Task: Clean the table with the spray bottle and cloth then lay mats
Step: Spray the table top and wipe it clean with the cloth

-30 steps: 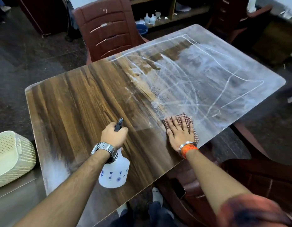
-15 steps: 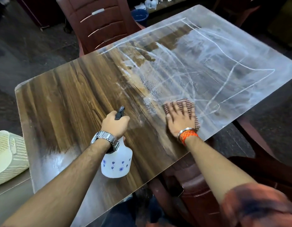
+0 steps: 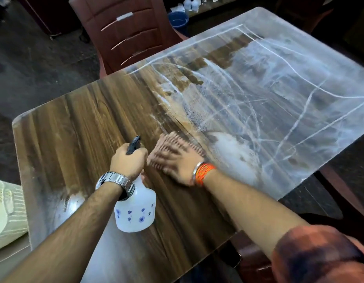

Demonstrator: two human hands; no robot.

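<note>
My left hand (image 3: pixel 129 161) grips the neck of a white spray bottle (image 3: pixel 136 213) with small blue flowers and a black nozzle, held over the near part of the wooden table (image 3: pixel 75 127). My right hand (image 3: pixel 177 160) lies flat on a red checked cloth (image 3: pixel 177 139) and presses it to the table top just right of the bottle. Hand and cloth are motion-blurred. The right half of the table is covered in whitish streaks and smears (image 3: pixel 268 103). No mats are in view.
A dark red plastic chair (image 3: pixel 126 31) stands at the table's far side, and another chair (image 3: pixel 340 201) sits at the near right. A cream woven basket (image 3: pixel 5 213) sits at the left edge. A blue bucket (image 3: pixel 178 19) and small bottles stand behind.
My right hand has swept the cloth leftwards across the table, from the streaked area to right beside the bottle. My left hand keeps the bottle in place. The camera has tilted down.
</note>
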